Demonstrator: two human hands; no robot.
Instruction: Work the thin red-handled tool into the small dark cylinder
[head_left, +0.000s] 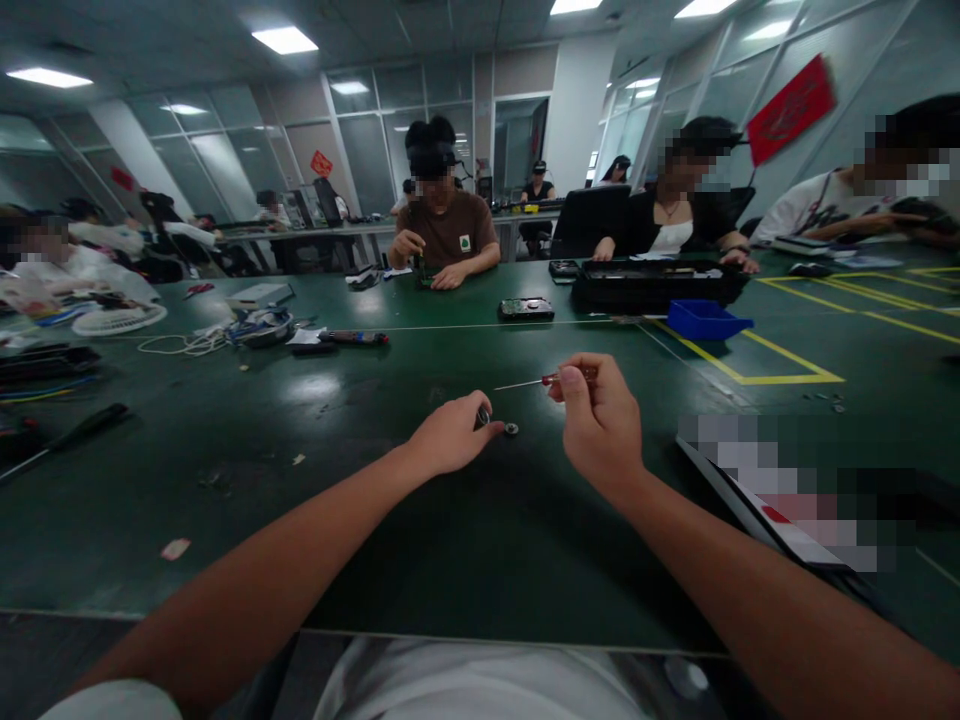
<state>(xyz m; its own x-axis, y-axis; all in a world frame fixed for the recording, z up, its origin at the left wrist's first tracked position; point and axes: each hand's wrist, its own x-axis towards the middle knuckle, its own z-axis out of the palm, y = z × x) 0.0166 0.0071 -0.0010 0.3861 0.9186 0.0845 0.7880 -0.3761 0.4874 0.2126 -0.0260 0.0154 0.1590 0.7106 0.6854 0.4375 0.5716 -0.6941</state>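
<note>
A screwdriver (pixel 548 380) with a reddish handle is held in the right hand (pixel 604 425), its shaft pointed toward the left hand (pixel 451 432). A small dark part (pixel 482 417), mostly hidden, is apparently pinched by the left fingers. A small round piece (pixel 511 429) is laid on the green desk (pixel 390 560) by the left thumb's tip. Farther across, a blue tray (pixel 705 320) is placed before a long black casing (pixel 652 293).

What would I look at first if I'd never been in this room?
Probably the hands in the middle: the right hand holds up a thin screwdriver, and the left hand holds a small dark part over the green table. Next, perhaps the bright blue tray beyond the right hand, and the big red sign high up at the right.
</note>
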